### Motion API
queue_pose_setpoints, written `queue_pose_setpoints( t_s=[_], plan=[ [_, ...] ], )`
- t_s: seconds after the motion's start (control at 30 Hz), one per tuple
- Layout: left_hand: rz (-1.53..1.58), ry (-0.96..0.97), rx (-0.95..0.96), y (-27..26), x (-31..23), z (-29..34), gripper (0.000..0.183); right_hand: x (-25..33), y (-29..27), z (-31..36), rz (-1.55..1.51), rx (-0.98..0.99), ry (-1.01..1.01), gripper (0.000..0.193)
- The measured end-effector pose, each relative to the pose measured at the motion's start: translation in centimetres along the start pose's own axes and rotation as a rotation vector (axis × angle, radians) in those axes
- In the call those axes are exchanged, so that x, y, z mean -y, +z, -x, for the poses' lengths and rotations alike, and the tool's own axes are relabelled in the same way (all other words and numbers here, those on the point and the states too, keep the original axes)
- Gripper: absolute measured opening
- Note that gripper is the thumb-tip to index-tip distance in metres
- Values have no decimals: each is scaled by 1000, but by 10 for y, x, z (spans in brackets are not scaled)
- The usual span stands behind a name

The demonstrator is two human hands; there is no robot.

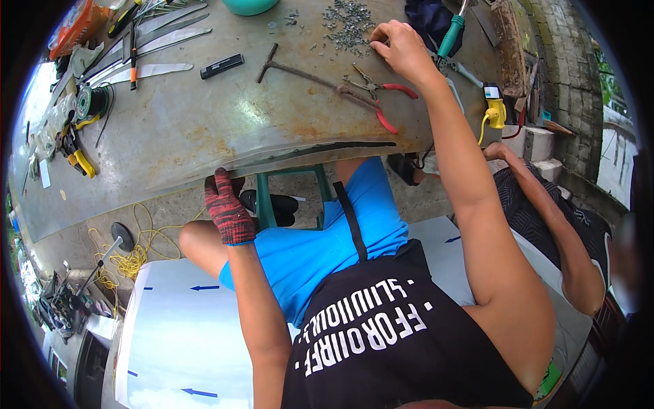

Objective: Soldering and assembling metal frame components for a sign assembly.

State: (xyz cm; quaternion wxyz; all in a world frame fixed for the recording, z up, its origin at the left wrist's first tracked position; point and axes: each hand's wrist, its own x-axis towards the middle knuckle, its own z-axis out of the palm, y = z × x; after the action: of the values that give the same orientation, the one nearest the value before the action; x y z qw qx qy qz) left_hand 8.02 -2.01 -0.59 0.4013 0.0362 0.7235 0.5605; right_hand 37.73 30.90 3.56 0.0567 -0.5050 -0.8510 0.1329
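My left hand [229,208], in a red and black knit glove, is at the table's near edge with its fingers closed on a long, thin curved strip [272,158]. The strip lies along that edge and has a dark band on its right part. My bare right hand [403,51] reaches to the far side, beside a pile of small metal fasteners [347,24]. Its fingers are bent and drawn together; what they hold, if anything, is too small to make out. Nearer to me lie red-handled pliers [381,88] and a rusty T-shaped rod [320,82].
Long blades [170,33], a wire spool [90,102] and yellow-handled cutters [76,153] lie on the table's left. A small black box [222,66] is near the middle. A green-handled tool [451,35] and a yellow plug [495,112] lie right. Another person's arm [545,204] rests at the right.
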Motion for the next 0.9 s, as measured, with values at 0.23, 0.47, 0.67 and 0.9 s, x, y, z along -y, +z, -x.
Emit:
queue_pose_setpoints(
  t_s=[0.23, 0.47, 0.67, 0.9],
  plan=[
    [-26, -2, 0, -1, -5, 2, 40, -11, -7, 1, -501, 172, 210, 18],
    [-128, 83, 6, -8, 2, -5, 42, 19, -14, 24, -942, 135, 116, 14],
    [-144, 46, -4, 9, -11, -1, 39, 119, -14, 67, -858, 182, -7, 14],
    [-114, 138, -20, 9, 3, 0, 43, 207, 28, 96, -616, 36, -419, 13]
  ],
)
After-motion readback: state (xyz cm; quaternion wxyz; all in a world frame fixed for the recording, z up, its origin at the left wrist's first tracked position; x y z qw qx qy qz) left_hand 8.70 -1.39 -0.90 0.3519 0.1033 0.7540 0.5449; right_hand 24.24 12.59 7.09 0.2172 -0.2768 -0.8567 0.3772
